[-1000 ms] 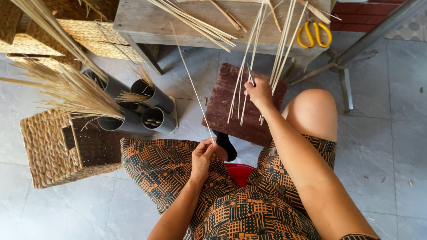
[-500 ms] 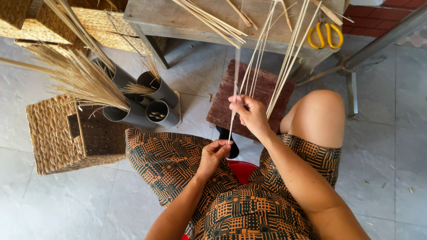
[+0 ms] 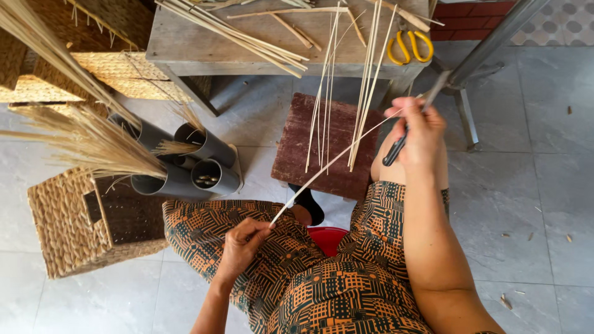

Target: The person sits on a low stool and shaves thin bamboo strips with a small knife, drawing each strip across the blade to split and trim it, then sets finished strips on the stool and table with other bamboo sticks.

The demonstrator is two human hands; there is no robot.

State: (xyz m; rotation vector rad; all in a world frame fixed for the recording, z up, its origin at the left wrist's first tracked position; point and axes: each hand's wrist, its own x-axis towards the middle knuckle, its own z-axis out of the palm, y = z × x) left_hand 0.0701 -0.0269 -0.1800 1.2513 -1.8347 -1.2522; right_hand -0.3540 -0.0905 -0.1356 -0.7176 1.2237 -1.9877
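your left hand pinches the low end of the pale reed, which slants up to your right hand, seemingly clenched on a dark-handled knife against it.

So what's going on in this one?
A seated person is working a thin pale strip stretched between both hands. The left hand pinches its lower end over the lap. The right hand, raised by the knee, holds the upper end together with a black-handled knife. More strips hang off the wooden bench, where yellow scissors lie. Grey pipes holding straw and a woven basket stand on the floor to the person's left.
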